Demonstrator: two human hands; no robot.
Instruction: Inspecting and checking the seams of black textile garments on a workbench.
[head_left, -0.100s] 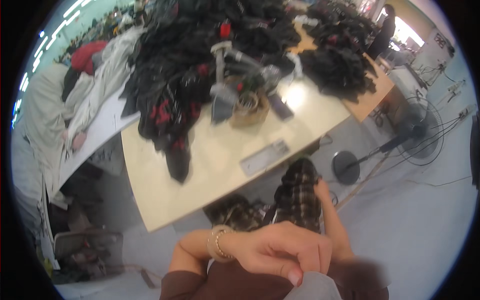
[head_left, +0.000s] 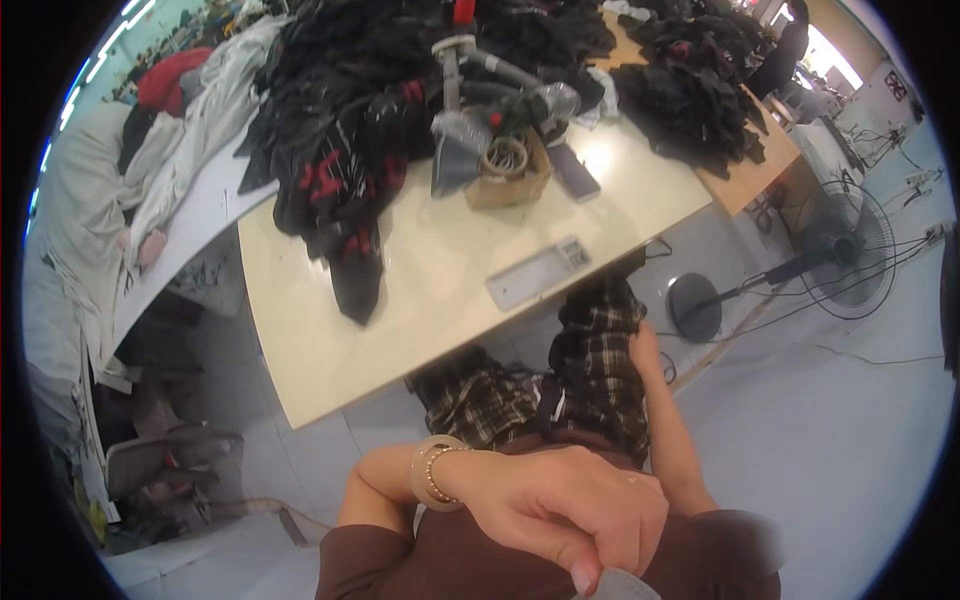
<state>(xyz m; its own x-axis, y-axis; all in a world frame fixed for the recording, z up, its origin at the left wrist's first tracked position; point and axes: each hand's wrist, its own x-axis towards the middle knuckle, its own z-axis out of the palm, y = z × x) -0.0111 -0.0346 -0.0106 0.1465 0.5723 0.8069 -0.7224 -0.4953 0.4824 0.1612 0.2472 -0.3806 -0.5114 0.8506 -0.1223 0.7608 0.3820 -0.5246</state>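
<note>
My left hand (head_left: 560, 505), with a pale bangle and a beaded bracelet (head_left: 437, 474) at its wrist, is raised across my chest. Its thumb and curled fingers are closed on the edge of a light grey, rounded, flat piece (head_left: 625, 586), mostly cut off by the lower edge; its kind is unclear. My right arm hangs down along my side. The right hand (head_left: 642, 343) rests by the thigh of my dark plaid trousers (head_left: 598, 375), and its fingers are hidden.
Before me is a cream table (head_left: 420, 310) bearing a heap of black and red garments (head_left: 340, 190). A cardboard box (head_left: 515, 185) with tape rolls, a dark phone-like slab (head_left: 574, 172) and a flat grey tray (head_left: 535, 273) lie there. A standing fan (head_left: 835, 250) is at right; a person (head_left: 785, 50) stands far right.
The view has tipped downward, so the table and heap sit higher and more of my trousers shows. Less of the grey piece is visible; my left hand keeps its closed hold.
</note>
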